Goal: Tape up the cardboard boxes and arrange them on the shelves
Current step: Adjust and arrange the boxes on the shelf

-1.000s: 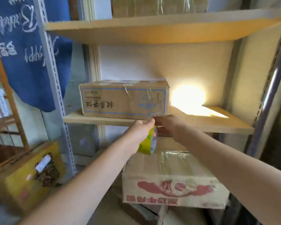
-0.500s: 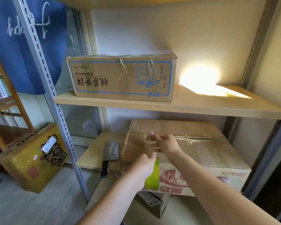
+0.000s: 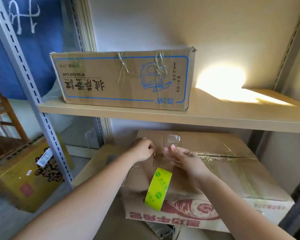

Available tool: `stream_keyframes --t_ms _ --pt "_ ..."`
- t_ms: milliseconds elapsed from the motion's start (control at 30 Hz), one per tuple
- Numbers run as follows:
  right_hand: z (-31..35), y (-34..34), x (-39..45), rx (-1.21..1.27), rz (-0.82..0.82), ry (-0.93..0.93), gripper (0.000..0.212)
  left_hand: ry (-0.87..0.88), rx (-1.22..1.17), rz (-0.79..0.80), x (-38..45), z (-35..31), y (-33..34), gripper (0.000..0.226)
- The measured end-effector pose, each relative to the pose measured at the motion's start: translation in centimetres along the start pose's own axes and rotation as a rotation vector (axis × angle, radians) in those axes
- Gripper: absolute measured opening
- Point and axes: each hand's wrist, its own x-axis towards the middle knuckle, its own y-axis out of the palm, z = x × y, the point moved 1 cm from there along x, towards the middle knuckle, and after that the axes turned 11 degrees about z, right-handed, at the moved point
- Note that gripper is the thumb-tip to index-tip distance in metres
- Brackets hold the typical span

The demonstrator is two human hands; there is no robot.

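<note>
A large cardboard box with red print sits on the lower shelf, its top wrapped in clear tape. My left hand and my right hand are over its top seam, and each pinches an end of a short strip of clear tape stretched between them. The yellow-green tape roll stands on edge on the box near its front, below my hands, with neither hand on it. A second box with blue print rests on the middle shelf.
A grey slotted shelf post rises at the left. Beyond it a yellow box leans on the floor. A grey blade lies on the lower board, half hidden by my left arm. A blue cloth hangs at upper left.
My view dropped from the middle shelf to the lower box. My left hand let go of the tape roll, which now rests on the box. Both hands now hold a tape strip.
</note>
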Motion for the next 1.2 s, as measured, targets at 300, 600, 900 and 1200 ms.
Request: stream_keyframes --t_ms 300,600,900,1200 --pt "0.3 -1.2 0.1 -0.007 0.033 -0.027 0.033 -0.167 0.205 0.261 -0.2 -4.6 -4.0 0.041" --pt "2.3 -0.3 -2.3 -0.1 0.06 -0.045 0.03 -0.162 -0.227 0.311 -2.7 -3.0 -5.3 0.042" --pt "5.4 2.8 -6.2 -0.334 0.2 -0.177 0.027 0.054 -0.381 0.203 -7.4 -4.1 -7.5 0.016" --pt "7.5 4.5 -8.4 -0.525 0.234 -0.3 0.028 0.342 -0.455 0.134 -13.8 -4.0 -8.6 0.02"
